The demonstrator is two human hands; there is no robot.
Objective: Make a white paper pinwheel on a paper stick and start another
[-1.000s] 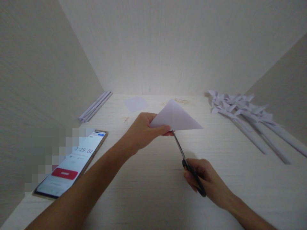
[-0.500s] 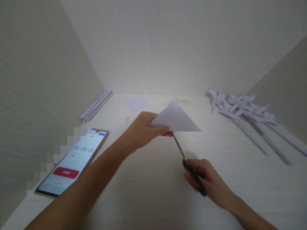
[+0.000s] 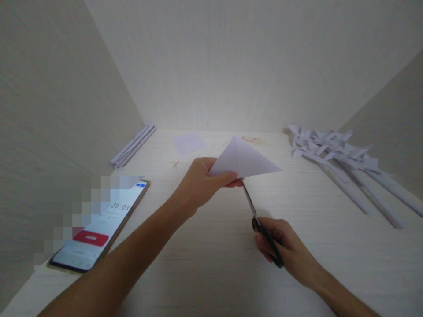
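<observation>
A white sheet of paper (image 3: 246,158), folded into a triangle, is pinched at its lower left by my left hand (image 3: 209,178), thumb in front and fingers behind. My right hand (image 3: 280,242) is wrapped round the black handles of a pair of scissors (image 3: 250,200). The metal blades point up and to the left, with their tips at the paper's lower edge, close to my left fingertips. Whether the blades have cut into the paper I cannot tell.
Several paper pinwheels (image 3: 330,147) on rolled paper sticks lie at the right. Rolled paper sticks (image 3: 134,147) rest by the left wall. A square sheet (image 3: 189,143) and thin rubber bands (image 3: 251,140) lie at the back. A phone (image 3: 95,233) showing a timer is at the left.
My left hand has shifted slightly right and tilted the folded paper, so its right corner is raised. The scissors remain at the lower edge, in my right hand.
</observation>
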